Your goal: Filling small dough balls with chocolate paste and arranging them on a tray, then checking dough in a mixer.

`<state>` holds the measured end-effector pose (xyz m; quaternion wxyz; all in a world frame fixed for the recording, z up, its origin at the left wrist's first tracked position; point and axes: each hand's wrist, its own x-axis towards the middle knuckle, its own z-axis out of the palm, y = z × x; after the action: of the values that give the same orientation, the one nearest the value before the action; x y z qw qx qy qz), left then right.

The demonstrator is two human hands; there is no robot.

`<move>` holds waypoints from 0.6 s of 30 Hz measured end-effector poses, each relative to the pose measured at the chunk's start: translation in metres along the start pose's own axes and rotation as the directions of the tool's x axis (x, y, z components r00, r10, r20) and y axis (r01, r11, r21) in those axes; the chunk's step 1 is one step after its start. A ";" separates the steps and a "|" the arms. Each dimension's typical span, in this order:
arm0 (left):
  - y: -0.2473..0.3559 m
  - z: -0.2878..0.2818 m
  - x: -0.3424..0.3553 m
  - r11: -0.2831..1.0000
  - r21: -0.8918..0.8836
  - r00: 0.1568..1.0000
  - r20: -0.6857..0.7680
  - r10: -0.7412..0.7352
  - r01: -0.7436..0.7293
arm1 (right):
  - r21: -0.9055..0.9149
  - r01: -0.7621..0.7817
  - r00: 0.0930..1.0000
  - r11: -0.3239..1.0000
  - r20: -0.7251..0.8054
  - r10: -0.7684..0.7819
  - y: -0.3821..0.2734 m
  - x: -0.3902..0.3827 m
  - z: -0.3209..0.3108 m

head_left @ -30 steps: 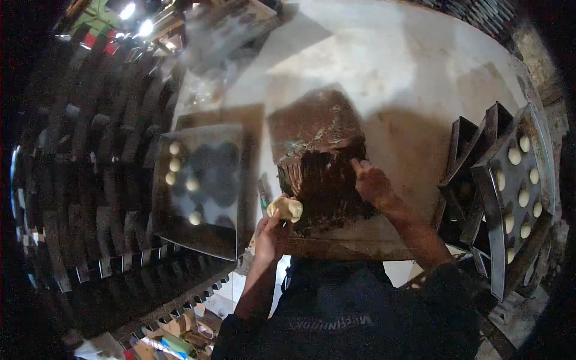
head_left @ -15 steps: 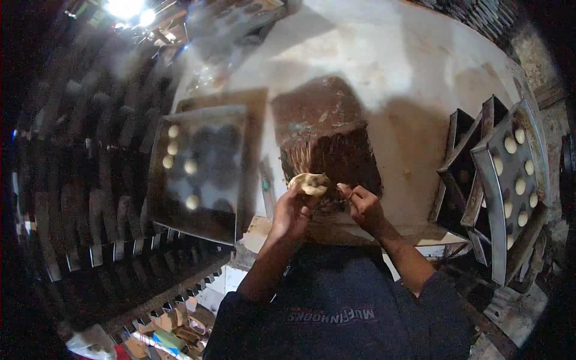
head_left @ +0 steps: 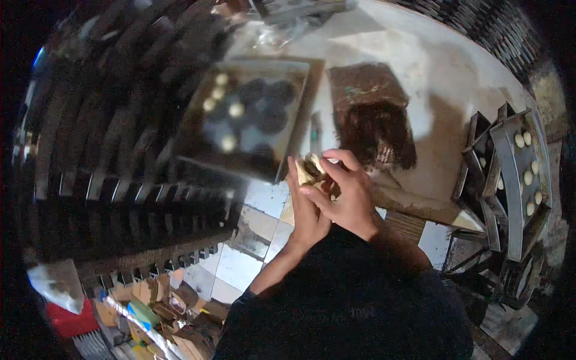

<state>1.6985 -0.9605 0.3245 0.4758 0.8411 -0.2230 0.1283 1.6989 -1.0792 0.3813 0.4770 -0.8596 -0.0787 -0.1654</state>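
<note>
A piece of pale dough [head_left: 308,170] with a dark hollow in its middle, where filling seems to lie, is held between my two hands in front of my body. Cupping it from the left and below is my left hand [head_left: 306,210], fingers pointing up. My right hand [head_left: 351,195] closes over its right side, thumb and fingers pressing the edge. Beyond them on the table [head_left: 441,162] lies a dark brown slab of filling paste [head_left: 375,129], its near part scraped and ragged.
At left sits a metal tray [head_left: 255,144] with several dough balls [head_left: 236,110]. A narrow object with a green spot [head_left: 315,133] lies beside it. Stacked trays [head_left: 510,180] holding dough balls lean at right. Dark racks [head_left: 102,144] fill the left; cardboard scraps [head_left: 180,294] lie below.
My right hand has come from over the brown paste to the dough and now presses its edge. The view has swung left, so the table appears shifted rightward.
</note>
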 end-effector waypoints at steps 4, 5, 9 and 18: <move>0.023 -0.064 -0.034 0.866 -0.481 0.972 -0.104 -0.211 0.136 | -0.045 0.256 0.949 0.966 -0.177 -0.259 -0.049 -0.022 0.040; 0.026 -0.080 -0.041 0.695 -0.713 0.968 -0.096 -0.231 0.095 | -0.010 0.374 0.912 0.928 -0.178 -0.369 -0.057 -0.025 0.041; 0.010 -0.125 -0.069 0.627 -0.778 0.976 -0.165 -0.144 -0.039 | 0.190 0.401 0.913 0.896 -0.003 -0.408 -0.091 -0.033 0.035; 0.015 -0.131 -0.064 0.982 0.074 0.876 -0.445 0.189 -0.174 | 0.310 0.320 0.912 0.895 0.155 -0.380 -0.104 -0.025 0.042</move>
<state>1.6346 -0.8391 0.3755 0.4869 0.7714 -0.1827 0.3668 1.6538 -0.9872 0.4343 0.5438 -0.7683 -0.3054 -0.1440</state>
